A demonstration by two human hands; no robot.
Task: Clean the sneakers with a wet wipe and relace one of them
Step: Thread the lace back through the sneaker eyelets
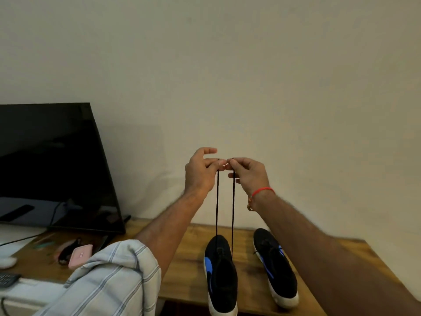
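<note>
Two black sneakers with blue side marks and white soles stand on the wooden table, toes toward the wall. From the left sneaker a black lace rises in two taut strands. My left hand pinches the tip of one strand and my right hand pinches the tip of the other, both held high above the shoe with the tips almost touching. The right sneaker stands beside it with its lace in place. No wet wipe is in view.
A black monitor leans at the back left with a cable beneath it. A pink case and small dark items lie on the table's left part. A white mouse and a keyboard corner sit at the left edge.
</note>
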